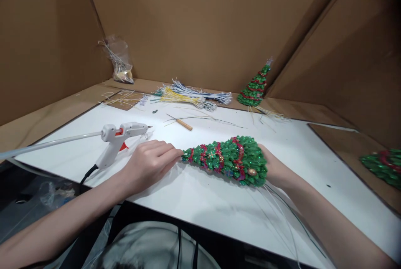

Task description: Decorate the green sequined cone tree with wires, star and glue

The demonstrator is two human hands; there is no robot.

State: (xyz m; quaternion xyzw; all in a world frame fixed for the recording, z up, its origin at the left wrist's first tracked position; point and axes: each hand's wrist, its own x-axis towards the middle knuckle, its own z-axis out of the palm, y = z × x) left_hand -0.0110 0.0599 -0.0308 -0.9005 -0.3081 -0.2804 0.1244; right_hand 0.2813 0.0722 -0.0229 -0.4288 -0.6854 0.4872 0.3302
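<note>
A green sequinned Christmas tree point(228, 158) with red garlands lies on its side over the white table point(213, 202), tip pointing left. My left hand point(150, 162) is closed, its fingers pinching the tree's tip. My right hand point(275, 168) grips the tree's wide base from behind; the tree hides most of its fingers. Thin wires trail from the base toward the table's near edge. A white hot glue gun point(120, 137) with a glue stick rests just left of my left hand.
Bundles of yellow, white and blue wires point(191, 95) lie at the back, near a wooden-handled tool point(184, 125). A finished tree point(255, 87) stands at the back right; another point(380, 166) lies at far right. A plastic bag point(120, 62) leans on the cardboard walls.
</note>
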